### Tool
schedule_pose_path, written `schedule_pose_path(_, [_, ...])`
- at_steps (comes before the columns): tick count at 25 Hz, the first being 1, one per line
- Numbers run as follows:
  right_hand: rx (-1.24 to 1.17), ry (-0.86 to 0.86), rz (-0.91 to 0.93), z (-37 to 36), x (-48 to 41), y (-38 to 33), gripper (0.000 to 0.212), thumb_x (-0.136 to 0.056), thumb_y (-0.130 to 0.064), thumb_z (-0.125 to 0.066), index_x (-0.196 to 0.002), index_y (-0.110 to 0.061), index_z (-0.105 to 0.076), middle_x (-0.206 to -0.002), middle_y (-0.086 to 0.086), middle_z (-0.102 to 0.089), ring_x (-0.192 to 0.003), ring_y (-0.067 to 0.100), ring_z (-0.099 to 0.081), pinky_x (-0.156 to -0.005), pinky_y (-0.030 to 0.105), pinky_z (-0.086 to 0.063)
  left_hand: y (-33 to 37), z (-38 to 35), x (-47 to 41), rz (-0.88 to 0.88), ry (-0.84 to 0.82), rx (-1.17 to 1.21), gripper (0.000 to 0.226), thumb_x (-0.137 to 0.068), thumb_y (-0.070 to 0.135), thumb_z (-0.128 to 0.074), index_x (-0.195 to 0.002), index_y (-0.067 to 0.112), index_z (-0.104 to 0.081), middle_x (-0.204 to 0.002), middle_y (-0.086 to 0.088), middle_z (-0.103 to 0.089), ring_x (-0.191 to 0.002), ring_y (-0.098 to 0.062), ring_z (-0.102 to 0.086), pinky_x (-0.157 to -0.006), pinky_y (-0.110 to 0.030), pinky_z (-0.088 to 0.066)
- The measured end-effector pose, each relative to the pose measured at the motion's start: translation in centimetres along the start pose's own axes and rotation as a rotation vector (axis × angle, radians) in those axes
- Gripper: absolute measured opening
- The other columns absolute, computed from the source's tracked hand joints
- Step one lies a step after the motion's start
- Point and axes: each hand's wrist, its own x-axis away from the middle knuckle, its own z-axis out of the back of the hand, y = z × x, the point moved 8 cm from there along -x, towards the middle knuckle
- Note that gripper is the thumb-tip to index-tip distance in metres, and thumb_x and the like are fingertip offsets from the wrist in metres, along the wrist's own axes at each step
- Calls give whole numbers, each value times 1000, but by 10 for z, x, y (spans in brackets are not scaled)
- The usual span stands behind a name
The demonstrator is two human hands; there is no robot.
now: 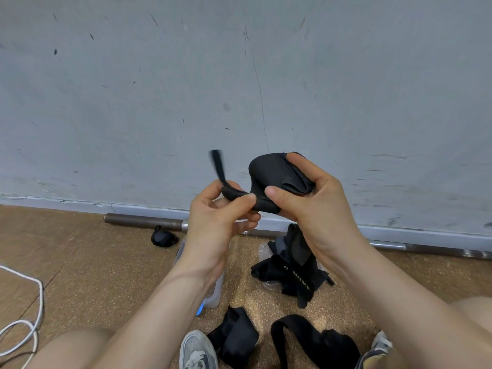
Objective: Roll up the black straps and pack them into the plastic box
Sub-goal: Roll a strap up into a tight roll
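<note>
Mid-roll: right hand [306, 193] gripped the part-wound black strap [269, 169] up before the wall, left hand [221, 211] pinched its loose tail, so next likely needed the tail wound in, then dropped into the plastic box [213, 299] on the floor below.

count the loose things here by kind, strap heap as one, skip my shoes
held strap: 1
rolled strap on floor: 1
loose straps on floor: 2
strap heap: 1
clear plastic box: 1
clear plastic piece under heap: 1
metal bar: 1
white cable: 1
total: 9
</note>
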Motion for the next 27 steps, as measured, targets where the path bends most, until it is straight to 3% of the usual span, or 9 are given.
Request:
schedule_pose_path(4, [41, -6, -14, 1, 2, 2, 82, -61, -19, -87, -137, -23, -56, -125, -2, -66, -111, 17, -66, -96, 42, -55, -5, -6, -1, 30, -43, 24, 24, -85, -8, -63, -85, 15, -55, -65, -1, -61, -61, -17, -58, -59, -24, -54])
schedule_pose_path(8, [-244, -38, -165, 1, 1, 4, 71, -69, 7, -78, -134, -8, -55, -124, 17, -64, -103, 29, -71, -76, 37, -61, -9, -15, 1, 157, -270, 256, 29, -70, 0, -73, -95, 14, -68, -72, -7, -68, -61, -15, -66, -61, -24, -57])
schedule_pose_path(11, [-360, -70, -241, -1, 4, 5, 79, -58, 1, -76, -133, -3, -54, -124, 21, -64, -99, 31, -72, -68, 30, -60, -9, -14, -1, 127, -289, 255, 31, -60, 0, -79, -88, 11, -71, -70, -12, -70, -60, -17, -68, -58, -24, -57])
schedule_pose_path(14, [-412, -99, -275, -8, 8, 7, 80, -57, 1, -74, -134, -2, -51, -124, 21, -64, -96, 30, -73, -67, 30, -60, -7, -12, -4, 94, -290, 265, 26, -55, 10, -81, -79, 13, -73, -70, -11, -70, -60, -18, -69, -60, -25, -58])
schedule_pose_path(17, [-458, -121, -316, -12, 11, 10, 69, -71, 9, -70, -135, -4, -51, -125, 20, -63, -93, 27, -72, -68, 33, -60, -5, -13, -4, 74, -321, 264, 28, -56, 12, -83, -81, 9, -71, -71, -10, -70, -64, -17, -68, -64, -26, -57])
schedule_pose_path(20, [-449, -120, -336, -11, 10, 15, 63, -80, 15, -64, -137, -7, -50, -126, 21, -62, -100, 30, -71, -81, 43, -60, -5, -16, -1, 50, -320, 185, 18, -62, 13, -75, -79, 10, -69, -69, -5, -67, -65, -14, -66, -67, -25, -56])
schedule_pose_path(24, [-316, -53, -198, -4, 5, 7, 68, -78, 20, -65, -137, -10, -52, -125, 17, -64, -107, 30, -69, -88, 42, -58, -3, -16, -1, 28, -277, 87, 18, -65, 8, -85, -71, 17, -71, -69, 0, -66, -67, -12, -66, -68, -24, -54])
schedule_pose_path(27, [-220, -23, -127, -1, 5, 4, 70, -77, 18, -68, -137, -14, -54, -123, 14, -66, -107, 28, -69, -91, 44, -57, -3, -12, -2, 52, -178, 100, 16, -65, 7, -81, -68, 16, -68, -69, -3, -67, -67, -14, -67, -63, -23, -55])
